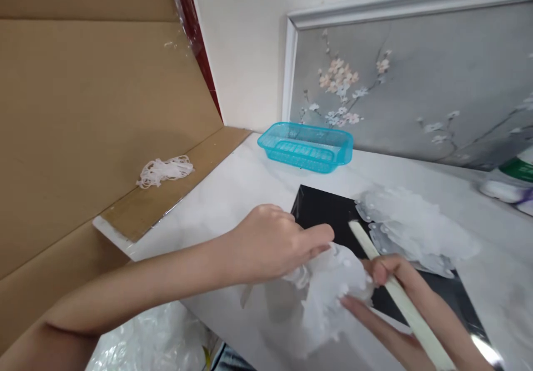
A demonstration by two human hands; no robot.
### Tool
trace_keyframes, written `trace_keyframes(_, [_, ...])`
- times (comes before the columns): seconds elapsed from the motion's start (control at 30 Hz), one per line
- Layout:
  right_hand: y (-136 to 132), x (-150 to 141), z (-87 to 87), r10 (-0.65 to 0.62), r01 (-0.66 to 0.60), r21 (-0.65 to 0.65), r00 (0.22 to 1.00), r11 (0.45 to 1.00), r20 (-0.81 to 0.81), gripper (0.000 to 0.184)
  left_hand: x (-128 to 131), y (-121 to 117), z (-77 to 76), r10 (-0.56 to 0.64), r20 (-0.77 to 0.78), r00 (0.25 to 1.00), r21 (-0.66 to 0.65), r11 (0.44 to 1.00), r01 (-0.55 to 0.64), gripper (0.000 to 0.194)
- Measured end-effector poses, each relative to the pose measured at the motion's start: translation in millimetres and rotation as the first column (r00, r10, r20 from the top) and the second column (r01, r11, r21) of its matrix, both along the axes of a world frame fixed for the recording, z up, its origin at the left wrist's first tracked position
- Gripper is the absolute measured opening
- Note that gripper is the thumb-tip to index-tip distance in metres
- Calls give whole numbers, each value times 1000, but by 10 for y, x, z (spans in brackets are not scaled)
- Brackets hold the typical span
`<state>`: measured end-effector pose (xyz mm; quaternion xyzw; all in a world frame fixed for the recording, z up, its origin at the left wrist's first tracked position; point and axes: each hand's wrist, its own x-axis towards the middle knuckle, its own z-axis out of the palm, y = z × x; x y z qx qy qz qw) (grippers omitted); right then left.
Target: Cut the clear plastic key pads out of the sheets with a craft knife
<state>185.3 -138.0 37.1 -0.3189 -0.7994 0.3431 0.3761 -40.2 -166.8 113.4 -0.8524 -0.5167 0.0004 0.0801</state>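
Observation:
My left hand (275,243) is closed, thumb and fingers pinched at the upper left edge of a bunch of thin, cloudy-white, translucent pieces (328,296). The fingertips are partly hidden. From the other side my right hand (400,287) grips the same bunch between thumb and fingers. A long, flat, pale stick (416,315) also lies in the right hand and points up and to the left. Beyond it, a heap of similar translucent pieces with small rounded tabs (416,224) rests on a black flat board (322,207).
A blue plastic basket (306,163) stands at the wall. On a cardboard ledge (216,146) to the left lies a tangle of thin white loops (164,171). Clear plastic wrapping (145,340) is below the white table (212,210). A green-and-white container (518,171) is far right.

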Motion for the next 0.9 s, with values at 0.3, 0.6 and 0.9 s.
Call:
trace_keyframes(0.3, [177, 153, 295, -36, 37, -8, 998, 999, 43, 23, -409, 118, 27, 33, 228, 973, -260, 965, 29, 34])
trace_keyframes(0.6, [347, 152, 565, -122, 113, 178, 992, 977, 37, 24, -617, 216, 83, 170, 398, 901, -103, 985, -140, 37])
trace_keyframes(0.9, [403, 439, 645, 184, -239, 40, 832, 970, 524, 20, -880, 215, -25, 336, 410, 848, -160, 942, -296, 48])
